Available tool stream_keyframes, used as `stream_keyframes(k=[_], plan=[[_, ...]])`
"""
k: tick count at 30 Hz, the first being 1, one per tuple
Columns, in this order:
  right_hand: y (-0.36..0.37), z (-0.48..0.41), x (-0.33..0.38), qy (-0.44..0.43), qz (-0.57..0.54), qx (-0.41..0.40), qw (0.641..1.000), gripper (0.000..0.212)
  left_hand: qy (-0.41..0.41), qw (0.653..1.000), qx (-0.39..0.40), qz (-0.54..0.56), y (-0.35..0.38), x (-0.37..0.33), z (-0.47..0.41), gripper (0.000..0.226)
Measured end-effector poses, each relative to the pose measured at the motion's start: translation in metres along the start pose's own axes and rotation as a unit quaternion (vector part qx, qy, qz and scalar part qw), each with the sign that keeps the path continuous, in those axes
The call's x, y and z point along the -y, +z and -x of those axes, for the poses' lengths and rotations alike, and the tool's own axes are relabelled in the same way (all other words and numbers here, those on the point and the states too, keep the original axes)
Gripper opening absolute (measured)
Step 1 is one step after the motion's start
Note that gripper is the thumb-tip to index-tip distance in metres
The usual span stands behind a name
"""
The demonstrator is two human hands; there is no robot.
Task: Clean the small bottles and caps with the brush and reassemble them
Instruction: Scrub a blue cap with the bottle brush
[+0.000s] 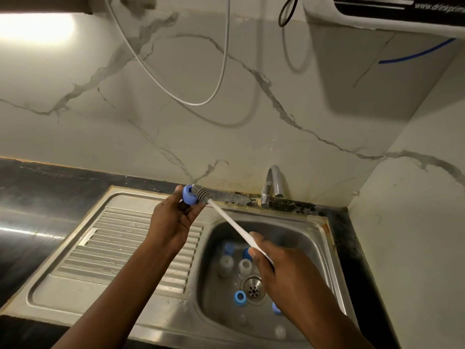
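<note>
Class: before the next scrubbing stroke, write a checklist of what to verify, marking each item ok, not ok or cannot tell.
1. Left hand grips the blue cap: ok.
2. Right hand holds the brush by its handle: ok.
3. Bristles meet the cap's opening: ok.
4. Water runs from the tap: not ok, none visible.
5. Cap's inside is clean: cannot tell.
6. Other bottles wait in the sink: ok.

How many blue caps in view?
5 blue caps: one in the left hand, two at the sink's far side, one left of the drain, one half-hidden by the right forearm. That arm may hide more.
</note>
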State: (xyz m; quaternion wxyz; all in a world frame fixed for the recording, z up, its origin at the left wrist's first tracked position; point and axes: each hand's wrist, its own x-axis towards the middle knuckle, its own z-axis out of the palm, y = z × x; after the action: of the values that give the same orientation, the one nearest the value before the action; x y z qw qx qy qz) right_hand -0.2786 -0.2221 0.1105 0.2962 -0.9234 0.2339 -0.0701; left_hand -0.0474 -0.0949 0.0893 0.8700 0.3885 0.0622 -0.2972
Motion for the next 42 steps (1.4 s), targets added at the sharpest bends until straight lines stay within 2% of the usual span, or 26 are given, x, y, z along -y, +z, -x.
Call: stream_keyframes(k=[8,15,25,37,42], plan=[[0.009,-0.006,0.014,-0.019,0.005,-0.012,1.0,0.049,0.004,0.999,-0.013,-0.035,0.004,0.008,0.005,0.03],[0.005,0.007,0.012,-0.032,0.029,0.006,0.999,0.049,0.024,0.999,-0.048,-0.004,-0.002,-0.003,0.0,0.033],[0.004,-0.007,0.011,-0.007,0.027,-0.015,0.999,0.051,0.001,0.999,-0.011,-0.041,0.006,0.01,0.005,0.031],[0.004,0.009,0.011,-0.037,0.058,0.02,0.997,0.051,0.019,0.997,-0.068,-0.038,-0.007,-0.001,-0.011,0.031],[0.001,0.003,0.003,-0.02,0.05,0.001,0.999,0.049,-0.006,0.997,-0.045,-0.055,-0.006,0.005,-0.006,0.033]])
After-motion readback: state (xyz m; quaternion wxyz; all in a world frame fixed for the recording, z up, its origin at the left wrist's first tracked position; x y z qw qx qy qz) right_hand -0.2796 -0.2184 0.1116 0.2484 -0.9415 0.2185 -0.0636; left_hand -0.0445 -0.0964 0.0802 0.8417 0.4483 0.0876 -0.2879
